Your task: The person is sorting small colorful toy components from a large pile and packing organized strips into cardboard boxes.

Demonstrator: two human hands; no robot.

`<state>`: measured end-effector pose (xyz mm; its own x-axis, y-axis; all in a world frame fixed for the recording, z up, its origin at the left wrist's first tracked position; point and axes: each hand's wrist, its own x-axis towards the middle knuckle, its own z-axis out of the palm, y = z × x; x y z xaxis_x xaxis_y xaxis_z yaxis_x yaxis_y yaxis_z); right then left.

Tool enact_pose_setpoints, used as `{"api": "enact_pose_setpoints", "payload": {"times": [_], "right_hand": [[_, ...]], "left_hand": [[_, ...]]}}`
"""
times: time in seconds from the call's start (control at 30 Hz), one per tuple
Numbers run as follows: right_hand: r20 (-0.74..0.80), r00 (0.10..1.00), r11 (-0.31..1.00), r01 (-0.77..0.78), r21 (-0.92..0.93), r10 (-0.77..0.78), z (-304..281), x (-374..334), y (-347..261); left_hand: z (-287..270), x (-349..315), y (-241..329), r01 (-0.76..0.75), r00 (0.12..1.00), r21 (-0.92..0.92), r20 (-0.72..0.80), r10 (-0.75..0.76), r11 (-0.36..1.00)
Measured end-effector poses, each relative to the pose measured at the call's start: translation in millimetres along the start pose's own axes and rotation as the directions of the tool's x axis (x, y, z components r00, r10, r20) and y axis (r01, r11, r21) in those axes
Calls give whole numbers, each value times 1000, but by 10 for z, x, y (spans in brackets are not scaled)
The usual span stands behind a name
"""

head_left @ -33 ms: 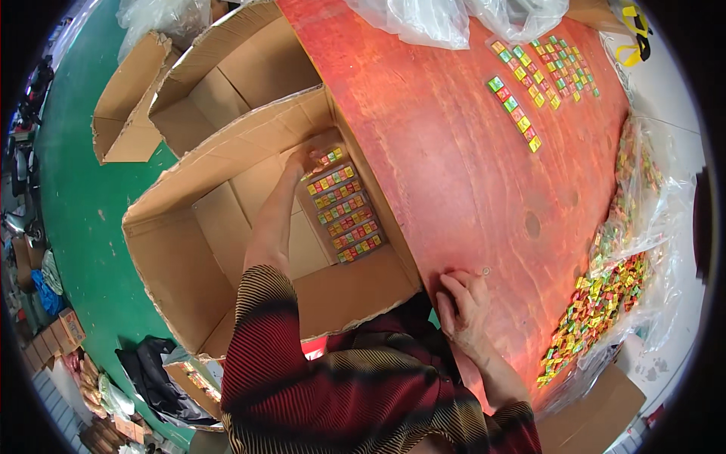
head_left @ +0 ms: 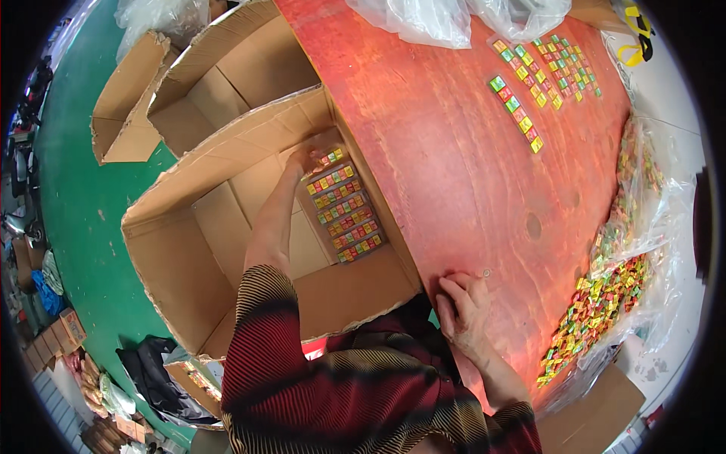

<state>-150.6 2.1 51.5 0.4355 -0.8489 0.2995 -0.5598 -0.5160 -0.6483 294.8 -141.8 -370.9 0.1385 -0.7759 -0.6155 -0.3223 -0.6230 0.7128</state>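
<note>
Across the right of the view spreads a broad red wooden tabletop (head_left: 469, 174), seen from above. Against its left edge stands a large open brown cardboard box (head_left: 181, 265), flaps up, on a green floor (head_left: 83, 204); a second open cardboard box (head_left: 242, 76) sits just beyond it. Clear plastic bags (head_left: 454, 19) lie at the far edge of the table, and a clear plastic sheet heaped with small multicoloured packets (head_left: 605, 295) lies along its right edge. Rows of small coloured packets (head_left: 544, 72) are laid out flat at the far right of the table. Inside the large box, against the wall nearest the table, rests a flat clear pack of coloured packets in rows (head_left: 348, 208). The person's left hand (head_left: 302, 159) reaches into the box, fingers closed on the far end of that pack. The right hand (head_left: 465, 306) rests on the near table edge, fingers curled, gripping nothing.
</note>
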Motion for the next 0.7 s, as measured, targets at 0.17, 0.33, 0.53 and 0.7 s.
{"api": "enact_pose_setpoints", "payload": {"times": [0.17,0.33,0.53,0.7], "right_hand": [[46,993,989,-99,-109,104,19,-90,158],[58,991,983,-109,-149,119,34,-105,160],[55,996,994,-59,-93,65,6,-42,20],[71,989,977,-116,-178,130,15,-101,122]], "left_hand": [[871,365,-76,28,958,-113,287,6,993],[1038,182,234,-80,968,12,240,75,997],[320,-200,145,-144,958,121,264,108,982],[1013,-821,1059,-171,985,650,93,145,741]]}}
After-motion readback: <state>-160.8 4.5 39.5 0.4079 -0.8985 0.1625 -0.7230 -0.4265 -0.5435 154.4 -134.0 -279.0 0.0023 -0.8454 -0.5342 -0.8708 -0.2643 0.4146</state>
